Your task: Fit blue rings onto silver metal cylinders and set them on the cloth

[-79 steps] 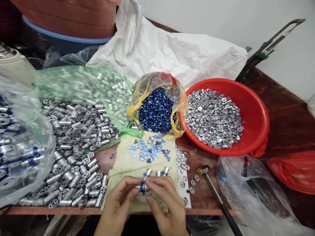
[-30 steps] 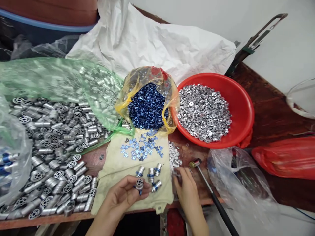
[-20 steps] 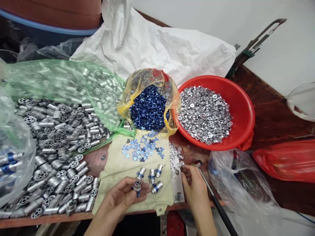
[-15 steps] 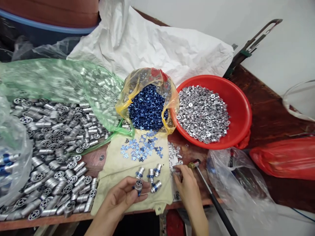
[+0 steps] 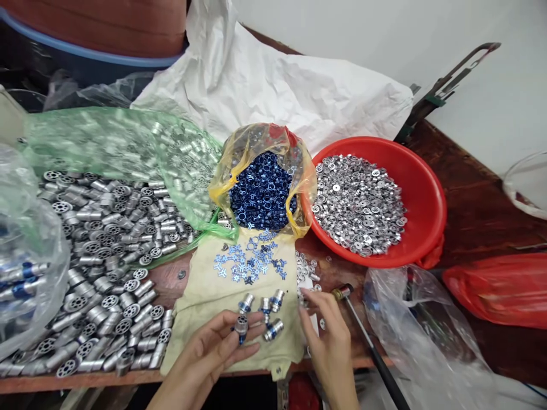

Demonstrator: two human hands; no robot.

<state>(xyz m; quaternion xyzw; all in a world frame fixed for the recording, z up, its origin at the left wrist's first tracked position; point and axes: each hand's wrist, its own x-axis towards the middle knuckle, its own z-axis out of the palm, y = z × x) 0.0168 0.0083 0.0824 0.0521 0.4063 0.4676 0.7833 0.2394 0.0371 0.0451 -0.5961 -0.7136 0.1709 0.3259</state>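
Observation:
My left hand grips a small silver metal cylinder between thumb and fingers, its holed end facing up and a bit of blue showing low on it. Several similar silver cylinders with blue rings stand or lie just beyond, on a pale yellow cloth. Flat blue three-armed pieces are scattered farther up the cloth. My right hand hovers by the small silver rings at the cloth's right edge. Its thumb and forefinger are apart, and I see nothing between them.
A hammer lies right of my right hand. Behind the cloth are a yellow bag of blue pieces and a red basin of silver rings. Loose silver cylinders spread from a green bag. Clear plastic bags flank both sides.
My right hand has lifted slightly from the small silver rings, and its fingers have spread. My left hand keeps the cylinder. The whole view has shifted a little.

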